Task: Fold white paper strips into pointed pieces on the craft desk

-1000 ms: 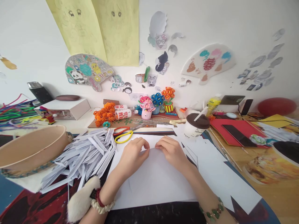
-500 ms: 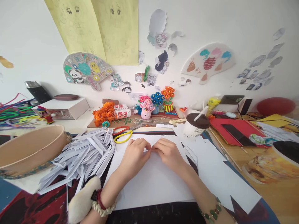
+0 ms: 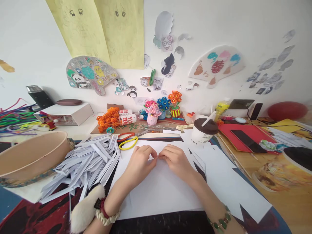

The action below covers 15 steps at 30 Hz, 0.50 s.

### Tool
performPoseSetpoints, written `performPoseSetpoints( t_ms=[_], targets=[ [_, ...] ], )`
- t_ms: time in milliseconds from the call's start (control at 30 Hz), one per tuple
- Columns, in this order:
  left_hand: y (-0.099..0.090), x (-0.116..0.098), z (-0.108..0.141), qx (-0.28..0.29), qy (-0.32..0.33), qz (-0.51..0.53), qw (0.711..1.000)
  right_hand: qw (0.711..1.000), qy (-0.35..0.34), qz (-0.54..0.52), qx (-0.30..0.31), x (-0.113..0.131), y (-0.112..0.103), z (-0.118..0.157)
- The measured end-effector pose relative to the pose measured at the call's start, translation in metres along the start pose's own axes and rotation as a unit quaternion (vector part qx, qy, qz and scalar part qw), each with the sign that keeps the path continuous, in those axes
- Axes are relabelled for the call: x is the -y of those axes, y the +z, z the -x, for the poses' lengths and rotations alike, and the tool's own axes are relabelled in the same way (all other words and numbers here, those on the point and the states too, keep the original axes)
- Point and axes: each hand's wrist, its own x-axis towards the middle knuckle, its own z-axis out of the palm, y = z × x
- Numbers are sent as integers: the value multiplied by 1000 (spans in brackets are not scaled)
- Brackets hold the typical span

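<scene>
My left hand point(image 3: 143, 160) and my right hand point(image 3: 174, 159) meet at the fingertips over a large white sheet point(image 3: 163, 191). Both are closed in a pinch, thumbs against index fingers, and whatever lies between the tips is too small or too hidden to make out. A big heap of folded white paper strips point(image 3: 90, 162) lies left of my left hand. Just beyond that hand are yellow-handled scissors point(image 3: 128, 143), next to a red-handled pair point(image 3: 125, 136).
A round tan container point(image 3: 34, 156) stands at the left. Behind my right hand is a lidded cup point(image 3: 204, 130) with a straw. More white paper point(image 3: 234, 182) lies at the right, near a red folder point(image 3: 243, 138). Flower pots point(image 3: 152, 119) line the wall.
</scene>
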Motion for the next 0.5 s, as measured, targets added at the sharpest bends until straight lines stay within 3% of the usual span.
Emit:
performPoseSetpoints(
  t_ms=[500],
  targets=[
    [-1, -2, 0, -3, -7, 7, 1000, 1000, 9, -17, -3, 0, -3, -1]
  ],
)
